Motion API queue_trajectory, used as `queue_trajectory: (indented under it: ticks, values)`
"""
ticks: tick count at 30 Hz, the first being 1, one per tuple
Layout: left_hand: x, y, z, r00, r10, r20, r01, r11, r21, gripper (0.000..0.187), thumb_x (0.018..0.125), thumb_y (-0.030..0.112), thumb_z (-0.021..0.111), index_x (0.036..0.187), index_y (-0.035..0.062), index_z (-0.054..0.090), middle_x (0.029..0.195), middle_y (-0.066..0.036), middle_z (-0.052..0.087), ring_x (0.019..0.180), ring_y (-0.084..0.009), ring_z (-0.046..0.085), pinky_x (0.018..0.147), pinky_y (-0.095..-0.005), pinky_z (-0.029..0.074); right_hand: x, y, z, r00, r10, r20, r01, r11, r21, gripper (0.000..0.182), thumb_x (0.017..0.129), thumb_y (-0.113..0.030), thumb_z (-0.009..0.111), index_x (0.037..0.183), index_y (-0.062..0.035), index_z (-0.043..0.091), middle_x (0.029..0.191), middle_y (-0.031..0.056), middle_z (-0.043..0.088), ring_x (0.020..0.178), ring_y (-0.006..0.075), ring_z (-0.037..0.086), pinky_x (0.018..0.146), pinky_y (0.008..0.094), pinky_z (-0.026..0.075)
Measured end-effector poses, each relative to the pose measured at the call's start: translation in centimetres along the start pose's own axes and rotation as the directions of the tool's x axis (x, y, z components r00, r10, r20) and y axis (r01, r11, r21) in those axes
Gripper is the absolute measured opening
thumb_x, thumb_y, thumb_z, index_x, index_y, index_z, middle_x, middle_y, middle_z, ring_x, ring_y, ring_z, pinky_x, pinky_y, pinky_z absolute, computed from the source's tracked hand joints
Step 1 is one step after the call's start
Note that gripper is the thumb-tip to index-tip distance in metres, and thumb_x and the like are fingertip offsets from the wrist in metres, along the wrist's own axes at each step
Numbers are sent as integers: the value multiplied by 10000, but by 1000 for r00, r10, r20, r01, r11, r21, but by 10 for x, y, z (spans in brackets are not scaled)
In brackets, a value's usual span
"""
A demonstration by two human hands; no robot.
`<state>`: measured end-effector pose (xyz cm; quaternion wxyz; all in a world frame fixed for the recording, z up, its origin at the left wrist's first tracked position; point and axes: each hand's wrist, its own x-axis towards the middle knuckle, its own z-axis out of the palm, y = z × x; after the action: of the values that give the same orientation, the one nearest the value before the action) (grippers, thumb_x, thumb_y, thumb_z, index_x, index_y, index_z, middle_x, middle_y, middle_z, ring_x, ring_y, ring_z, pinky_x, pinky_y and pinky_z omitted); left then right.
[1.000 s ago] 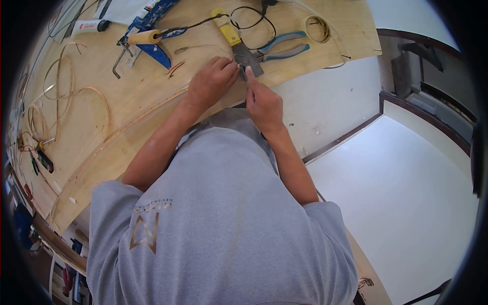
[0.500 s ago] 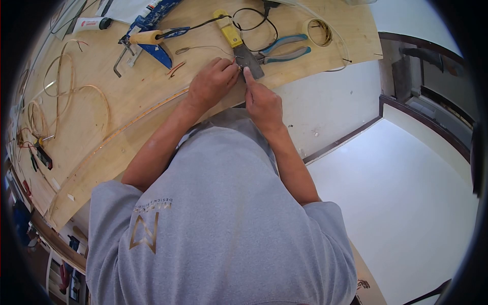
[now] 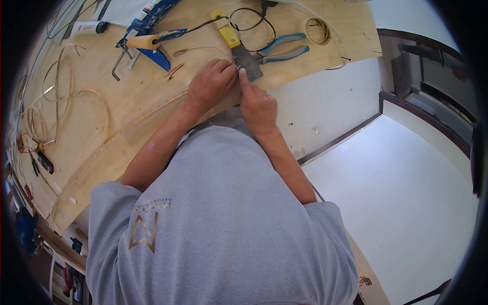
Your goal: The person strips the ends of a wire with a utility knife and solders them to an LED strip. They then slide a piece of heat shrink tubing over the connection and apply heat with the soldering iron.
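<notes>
My left hand (image 3: 211,84) is closed in a pinch at a thin wire (image 3: 234,60) over the dark blade of a yellow-handled scraper (image 3: 249,64). An LED strip (image 3: 152,110) runs along the board and passes under my left forearm towards that hand. My right hand (image 3: 258,108) has its index finger extended, its tip meeting the left fingertips at the blade. Its other fingers are curled, and whatever lies under them is hidden. Beside the blade lie pliers with blue-grey handles (image 3: 287,49). A soldering iron with a wooden handle (image 3: 143,42) rests to the left.
A blue clamp (image 3: 152,23) stands at the back of the plywood board (image 3: 137,81). A yellow tape roll (image 3: 318,31), black cable (image 3: 274,35) and white tube (image 3: 90,28) lie around. Coiled strip (image 3: 66,94) and small tools (image 3: 43,160) are at the far left.
My right hand has shifted slightly left, bringing its index fingertip against the left fingertips. The left hand keeps its pinch with almost no movement. The view has shifted a little.
</notes>
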<state>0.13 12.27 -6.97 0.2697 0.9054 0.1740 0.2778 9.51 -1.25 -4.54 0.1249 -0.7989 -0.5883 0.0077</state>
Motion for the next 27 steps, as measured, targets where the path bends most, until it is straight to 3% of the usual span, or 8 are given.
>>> queue_trajectory:
  ticks: [4,7,14,27]
  values:
    - [1,0,-2,1000,13,-3,-13,1000,-5,95,781,81,661,808,44,578,793,-96,572,769,-267,581,674,-364,504,3,-1,-4,1000,0,2,0,1000,9,545,762,-86,566,1303,-32,530,653,64,545,541,226,603,483,337,494]
    - [-1,0,-1,999,-27,26,28,999,-29,183,763,60,685,929,12,623,837,-120,601,791,-299,593,715,-380,503,4,0,-5,1000,0,30,0,1000,-3,537,766,-86,570,1300,-35,534,656,66,549,538,231,602,483,342,494]
    - [-1,0,-3,1000,-7,16,7,999,-38,167,762,57,686,907,18,613,841,-120,597,794,-294,593,714,-377,503,6,-4,-8,997,29,72,-29,1000,1,542,770,-74,573,1310,-56,535,671,73,567,519,245,592,471,355,487]
    - [-4,1,0,1000,2,-29,-2,1000,2,122,777,71,684,869,31,614,805,-104,582,768,-277,593,686,-366,502,-1,1,3,999,21,-30,-20,999,29,524,792,-79,582,1315,-81,544,647,70,556,498,240,575,463,352,477]
